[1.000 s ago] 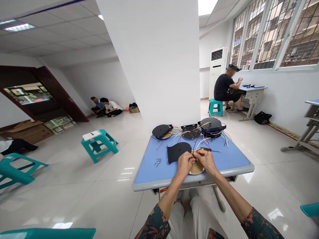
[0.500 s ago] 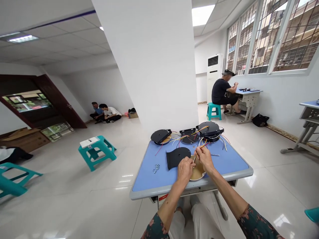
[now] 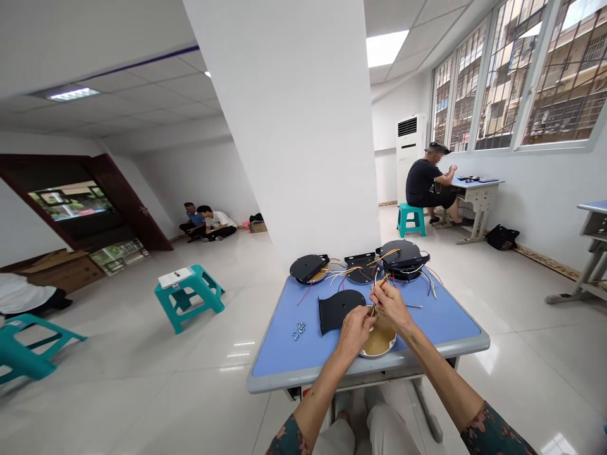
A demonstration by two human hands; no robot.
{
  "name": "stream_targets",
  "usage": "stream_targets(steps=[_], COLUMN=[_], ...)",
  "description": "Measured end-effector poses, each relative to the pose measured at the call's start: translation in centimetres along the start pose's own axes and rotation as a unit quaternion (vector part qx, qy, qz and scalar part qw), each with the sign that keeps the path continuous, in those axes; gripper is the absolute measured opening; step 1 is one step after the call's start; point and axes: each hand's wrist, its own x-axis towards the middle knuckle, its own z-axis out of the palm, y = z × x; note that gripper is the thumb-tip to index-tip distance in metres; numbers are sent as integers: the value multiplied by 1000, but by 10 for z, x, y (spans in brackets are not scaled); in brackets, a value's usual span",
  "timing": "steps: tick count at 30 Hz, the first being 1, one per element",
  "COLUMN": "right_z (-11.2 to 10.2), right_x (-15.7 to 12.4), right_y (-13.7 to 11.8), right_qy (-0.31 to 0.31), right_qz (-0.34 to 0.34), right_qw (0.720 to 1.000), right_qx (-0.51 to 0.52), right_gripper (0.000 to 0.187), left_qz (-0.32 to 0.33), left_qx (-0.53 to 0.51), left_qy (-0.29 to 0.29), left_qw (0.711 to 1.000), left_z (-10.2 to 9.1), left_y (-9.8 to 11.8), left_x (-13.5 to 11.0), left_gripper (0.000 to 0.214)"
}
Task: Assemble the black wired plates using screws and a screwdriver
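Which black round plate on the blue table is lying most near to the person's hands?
The lone black plate, just beside the left hand. The other black plates lie together farther away, among the coloured wires.

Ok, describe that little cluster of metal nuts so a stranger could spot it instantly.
In front of the wide white pillar stands a blue-topped table. On its bare left side lies a small cluster of silver nuts, just left of a black rounded plate. They are the only tiny loose parts in view.
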Motion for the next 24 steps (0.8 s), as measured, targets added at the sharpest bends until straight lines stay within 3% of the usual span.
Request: stream_targets(steps=[5, 11, 15, 19, 24], right_z=[-4, 1, 6, 8, 8], right_x=[0, 2, -5, -14, -15], right_y=[-1, 8, 3, -2, 5], right_qy=[-46, -24, -14, 12, 22], right_qz=[-14, -75, -109, -161, -228], right_qw=[998, 990, 979, 944, 887], right_qx=[-31, -113, -172, -288, -402], right_gripper=[51, 45, 28, 21, 26], left_qz=[19, 31, 41, -11, -49], left_qx=[-118, 25, 20, -78, -178], left_qy=[55, 124, 173, 189, 181], left_qw=[991, 991, 984, 979, 966], left_z=[-29, -46, -42, -41, -44], left_y=[22, 58, 68, 64, 52], left_x=[19, 44, 48, 48, 50], left_gripper=[33, 14, 10, 11, 10])
